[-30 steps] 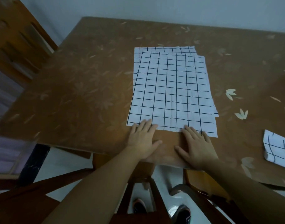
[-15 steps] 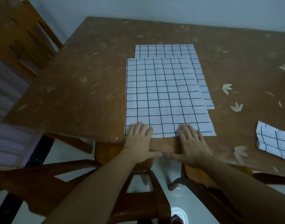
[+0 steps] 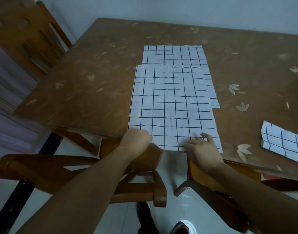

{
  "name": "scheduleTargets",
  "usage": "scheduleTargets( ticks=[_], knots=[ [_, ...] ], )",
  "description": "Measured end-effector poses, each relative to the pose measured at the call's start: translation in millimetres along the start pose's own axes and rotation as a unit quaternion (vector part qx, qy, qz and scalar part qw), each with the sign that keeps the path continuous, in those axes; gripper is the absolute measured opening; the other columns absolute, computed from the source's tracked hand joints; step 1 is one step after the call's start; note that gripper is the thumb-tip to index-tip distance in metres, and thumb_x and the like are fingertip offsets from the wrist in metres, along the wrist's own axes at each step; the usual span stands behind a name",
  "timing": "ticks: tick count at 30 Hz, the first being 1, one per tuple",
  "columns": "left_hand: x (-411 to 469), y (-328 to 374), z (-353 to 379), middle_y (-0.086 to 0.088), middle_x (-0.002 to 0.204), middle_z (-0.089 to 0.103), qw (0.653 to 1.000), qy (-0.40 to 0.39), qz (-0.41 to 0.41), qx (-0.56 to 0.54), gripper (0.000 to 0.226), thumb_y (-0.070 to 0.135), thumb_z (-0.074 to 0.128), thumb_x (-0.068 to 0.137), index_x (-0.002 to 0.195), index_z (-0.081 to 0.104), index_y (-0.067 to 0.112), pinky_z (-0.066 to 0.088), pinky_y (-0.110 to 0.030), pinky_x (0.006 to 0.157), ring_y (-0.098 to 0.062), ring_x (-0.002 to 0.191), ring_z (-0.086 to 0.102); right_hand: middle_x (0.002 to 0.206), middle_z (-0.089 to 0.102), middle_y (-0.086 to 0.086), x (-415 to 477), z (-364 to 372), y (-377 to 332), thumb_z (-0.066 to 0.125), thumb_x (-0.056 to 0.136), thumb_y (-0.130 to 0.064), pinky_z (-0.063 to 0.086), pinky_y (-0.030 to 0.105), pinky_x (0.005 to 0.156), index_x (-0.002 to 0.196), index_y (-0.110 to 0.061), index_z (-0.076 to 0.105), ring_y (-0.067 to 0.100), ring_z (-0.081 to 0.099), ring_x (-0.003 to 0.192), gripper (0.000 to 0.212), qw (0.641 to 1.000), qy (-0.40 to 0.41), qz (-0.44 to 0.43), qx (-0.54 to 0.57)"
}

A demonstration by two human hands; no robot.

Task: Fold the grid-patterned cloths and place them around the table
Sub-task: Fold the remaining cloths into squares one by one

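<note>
A white cloth with a black grid [image 3: 171,102] lies flat on the brown table [image 3: 94,73], its near edge reaching just past the table's front rim. It overlaps a second grid cloth [image 3: 173,54] that sticks out behind it and at its right. My left hand [image 3: 136,141] grips the top cloth's near-left corner with curled fingers. My right hand [image 3: 204,152] pinches the same near edge further right, one finger lying on the fabric. A third, folded grid cloth [image 3: 283,142] rests near the table's right front edge.
A wooden chair [image 3: 31,34] stands at the table's left side. Two more wooden chairs [image 3: 144,168] [image 3: 212,181] sit under the front edge below my arms. The wall runs behind the table. Shoes show on the pale floor.
The top cloth has slid toward me, uncovering more of the cloth beneath. Both hands went from lying flat at its near edge to curling around that edge.
</note>
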State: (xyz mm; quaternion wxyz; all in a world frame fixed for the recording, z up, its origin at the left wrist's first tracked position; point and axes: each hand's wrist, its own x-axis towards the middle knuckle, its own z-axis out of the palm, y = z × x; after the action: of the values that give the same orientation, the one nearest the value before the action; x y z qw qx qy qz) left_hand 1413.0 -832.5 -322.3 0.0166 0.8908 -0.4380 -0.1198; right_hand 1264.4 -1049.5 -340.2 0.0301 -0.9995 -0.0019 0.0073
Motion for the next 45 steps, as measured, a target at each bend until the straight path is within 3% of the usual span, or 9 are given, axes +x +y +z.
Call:
scheduleTargets(
  ticks=[4,11,16,21,26,28,31,36,45],
  knots=[
    [-2.3,1.5,-23.1,0.004,0.093,0.068,0.997,0.029,-0.036,-0.058,0.025,0.025,0.043,0.099,0.095,0.069,0.024,0.049,-0.032,0.073,-0.019,0.086,0.061,0.063,0.058,-0.004,-3.7,-18.8,3.2,0.068,0.077,-0.009,0.036,0.036,0.094,0.066,-0.022,0.061,0.02,0.057,0.063,0.019,0.999,-0.013,0.019,0.029],
    [0.4,16.0,-93.1,0.004,0.101,0.073,0.981,0.124,-0.028,-0.145,0.02,0.026,0.053,0.098,0.105,0.072,0.023,0.04,-0.027,0.071,-0.018,0.093,0.063,0.115,0.066,-0.002,3.7,-79.4,20.2,0.057,0.091,-0.04,0.035,0.034,0.092,0.128,-0.027,0.052,0.022,0.059,0.109,0.04,0.991,0.011,0.11,0.08],
    [-1.3,15.6,-144.6,0.005,0.097,0.073,0.969,0.176,-0.031,-0.17,0.015,0.028,0.062,0.093,0.102,0.073,0.025,0.038,-0.024,0.066,-0.011,0.081,0.063,0.074,0.067,-0.004,25.6,-129.3,39.9,0.058,0.091,-0.028,0.041,0.027,0.058,0.074,-0.026,0.065,0.016,0.062,0.072,0.019,0.963,0.038,0.183,0.196],
    [-5.1,5.5,-184.8,0.008,0.103,0.065,0.931,0.109,-0.121,-0.326,0.047,0.017,0.079,0.078,0.119,0.061,0.03,0.047,-0.02,0.062,-0.006,0.082,0.064,0.068,0.066,-0.008,38.4,-202.7,52.5,0.062,0.091,-0.027,0.042,0.018,0.057,0.073,-0.014,0.071,0.004,0.059,0.064,0.024,0.95,-0.018,0.119,0.288],
    [0.6,-0.3,-212.4,0.011,0.081,0.066,0.888,0.2,-0.153,-0.385,0.01,0.014,0.08,0.077,0.086,0.075,0.014,0.043,-0.012,0.061,-0.005,0.079,0.061,0.056,0.056,-0.008,46.1,-241.0,60.2,0.064,0.09,-0.028,0.035,0.014,0.048,0.061,-0.013,0.061,-0.001,0.049,0.052,0.033,0.947,-0.009,0.137,0.291],
    [4.0,2.1,-218.4,0.011,0.081,0.066,0.874,0.226,-0.151,-0.403,0.012,0.016,0.08,0.077,0.087,0.075,0.011,0.043,-0.009,0.061,0.0,0.075,0.059,0.084,0.069,-0.003,47.6,-246.4,58.2,0.066,0.087,-0.033,0.042,0.021,0.062,0.083,-0.018,0.068,0.008,0.061,0.075,0.016,0.959,-0.031,0.146,0.241],
    [13.1,8.5,-221.7,0.003,0.098,0.069,0.867,0.241,-0.131,-0.416,0.016,0.021,0.081,0.077,0.09,0.074,0.015,0.042,-0.022,0.083,-0.01,0.095,0.062,0.115,0.058,-0.007,52.8,-245.2,43.6,0.074,0.077,-0.044,0.044,0.027,0.085,0.125,-0.023,0.056,0.016,0.058,0.103,0.055,0.972,-0.06,0.133,0.184],
    [16.9,22.1,-224.4,0.001,0.085,0.071,0.845,0.243,-0.095,-0.466,0.008,0.017,0.081,0.078,0.082,0.074,0.014,0.049,-0.024,0.076,-0.008,0.081,0.065,0.072,0.063,-0.004,71.4,-234.7,17.1,0.06,0.087,-0.026,0.038,0.023,0.054,0.07,-0.02,0.059,0.015,0.056,0.068,0.018,0.98,-0.031,0.088,0.177],
    [13.7,7.5,-207.5,0.009,0.125,0.061,0.932,0.186,-0.072,-0.303,0.043,0.023,0.079,0.078,0.118,0.066,0.029,0.044,-0.016,0.073,-0.008,0.093,0.055,0.083,0.072,-0.005,84.5,-241.7,30.4,0.062,0.089,-0.016,0.043,0.017,0.063,0.079,-0.018,0.074,0.008,0.063,0.079,0.016,0.939,0.107,0.142,0.294]
  ],
)
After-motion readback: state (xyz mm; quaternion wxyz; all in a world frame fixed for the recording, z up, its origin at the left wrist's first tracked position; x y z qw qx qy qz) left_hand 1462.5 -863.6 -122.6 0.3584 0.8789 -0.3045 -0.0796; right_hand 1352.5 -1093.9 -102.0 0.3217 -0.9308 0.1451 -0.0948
